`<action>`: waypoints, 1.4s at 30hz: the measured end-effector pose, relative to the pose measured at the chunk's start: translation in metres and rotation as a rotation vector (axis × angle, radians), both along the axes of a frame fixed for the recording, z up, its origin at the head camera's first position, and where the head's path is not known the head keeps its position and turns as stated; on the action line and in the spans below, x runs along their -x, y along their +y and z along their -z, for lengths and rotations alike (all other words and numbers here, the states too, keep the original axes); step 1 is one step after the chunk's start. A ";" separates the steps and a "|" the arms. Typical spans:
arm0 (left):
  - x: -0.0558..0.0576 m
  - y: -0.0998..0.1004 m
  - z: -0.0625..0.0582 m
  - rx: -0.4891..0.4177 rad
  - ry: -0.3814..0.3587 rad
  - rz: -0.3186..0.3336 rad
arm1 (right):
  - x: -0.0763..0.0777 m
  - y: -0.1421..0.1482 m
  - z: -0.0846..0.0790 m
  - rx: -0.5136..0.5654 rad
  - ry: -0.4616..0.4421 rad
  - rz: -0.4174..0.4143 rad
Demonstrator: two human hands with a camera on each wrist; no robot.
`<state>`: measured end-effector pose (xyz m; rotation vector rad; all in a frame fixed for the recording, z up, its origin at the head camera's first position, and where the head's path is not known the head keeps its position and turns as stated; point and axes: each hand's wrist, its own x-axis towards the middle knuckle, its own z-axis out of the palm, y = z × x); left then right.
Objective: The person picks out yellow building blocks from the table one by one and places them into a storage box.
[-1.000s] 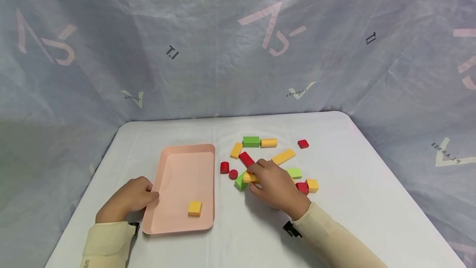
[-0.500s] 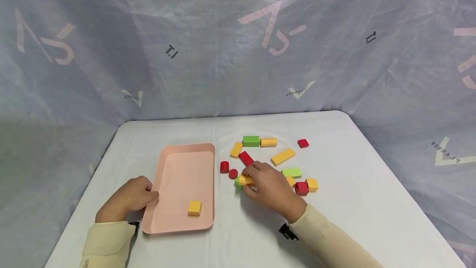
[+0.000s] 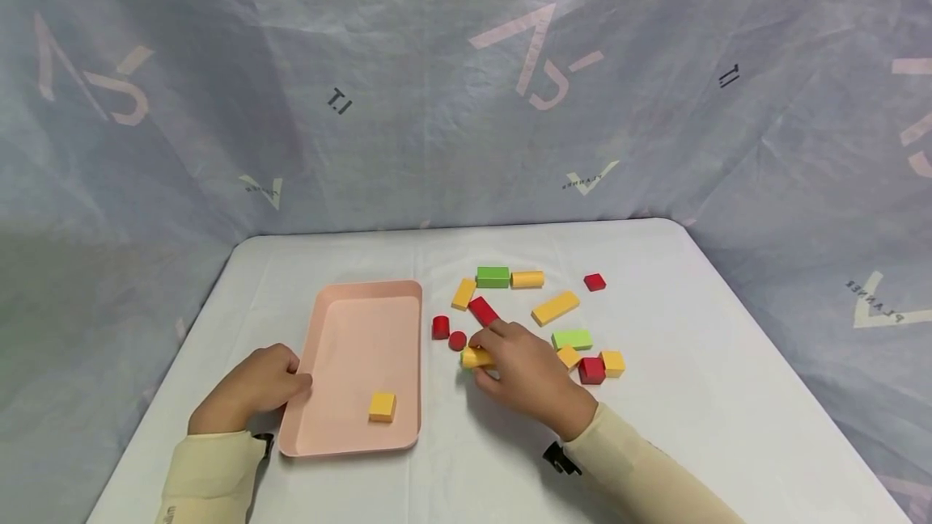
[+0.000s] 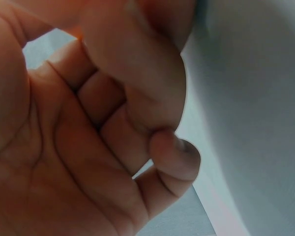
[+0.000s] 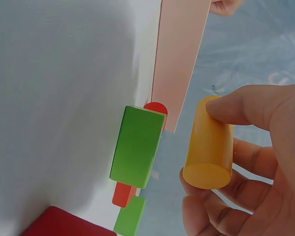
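Observation:
My right hand (image 3: 526, 370) grips a yellow cylinder (image 5: 210, 142) between thumb and fingers. In the head view the cylinder covers most of a green rectangular block (image 5: 138, 146); the right wrist view shows the two apart. A red round block (image 3: 457, 340) and a red cylinder (image 3: 440, 327) stand just to their left. At the left rim of a pink tray (image 3: 367, 346), my left hand (image 3: 256, 382) pinches the edge, its fingers curled in the left wrist view. Inside the tray lies one yellow cube (image 3: 382, 407).
Behind the right hand lie a red bar (image 3: 484, 311), a yellow bar (image 3: 556, 308), a green block (image 3: 493, 277) and another yellow cylinder (image 3: 527, 279). To its right are a light green block (image 3: 572, 339), a red cube (image 3: 592, 370) and a yellow cube (image 3: 612, 363). White cloth covers the table (image 3: 466, 467).
My right hand has shifted a little left and toward me with the yellow cylinder, which now covers more of the green block. The left hand and tray have stayed still.

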<state>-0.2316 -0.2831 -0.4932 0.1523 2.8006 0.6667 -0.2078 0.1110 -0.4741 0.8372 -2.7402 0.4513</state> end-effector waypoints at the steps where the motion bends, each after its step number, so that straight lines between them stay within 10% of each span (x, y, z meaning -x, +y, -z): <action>1: 0.000 0.000 0.000 0.000 -0.001 -0.002 | 0.000 -0.001 0.000 -0.004 0.000 0.002; 42: -0.002 0.000 -0.003 -0.031 -0.021 -0.001 | -0.007 -0.026 0.002 -0.039 -0.021 -0.052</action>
